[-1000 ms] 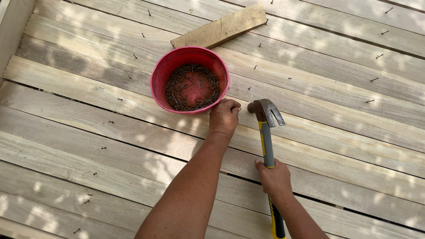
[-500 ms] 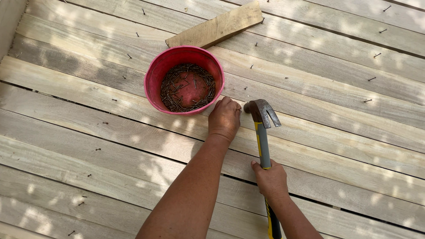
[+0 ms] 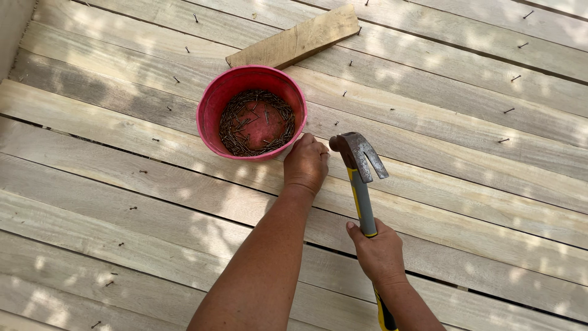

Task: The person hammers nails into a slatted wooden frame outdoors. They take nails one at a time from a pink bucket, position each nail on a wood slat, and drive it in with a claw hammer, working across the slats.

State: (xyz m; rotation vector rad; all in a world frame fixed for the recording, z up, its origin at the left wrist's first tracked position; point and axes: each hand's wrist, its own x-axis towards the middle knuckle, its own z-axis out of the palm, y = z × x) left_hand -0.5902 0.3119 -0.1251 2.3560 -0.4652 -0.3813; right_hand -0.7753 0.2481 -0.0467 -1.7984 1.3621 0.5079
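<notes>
Head view is looking down on pale wooden deck boards (image 3: 465, 184) dotted with nails. Right hand (image 3: 381, 252) is clenching around the grey and yellow handle of a claw hammer (image 3: 360, 178), its steel head sitting just beside the left hand (image 3: 305, 163). That left hand is resting curled on a board, touching the rim of a red bucket (image 3: 211, 116) holding loose nails (image 3: 257, 122); whether it is pinching anything cannot be told. A short plank (image 3: 294, 40) is lying beyond the bucket.

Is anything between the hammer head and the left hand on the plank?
Nothing visible: the grey steel claw hammer head sits just right of the left hand, with only bare pale wooden plank between them.
</notes>
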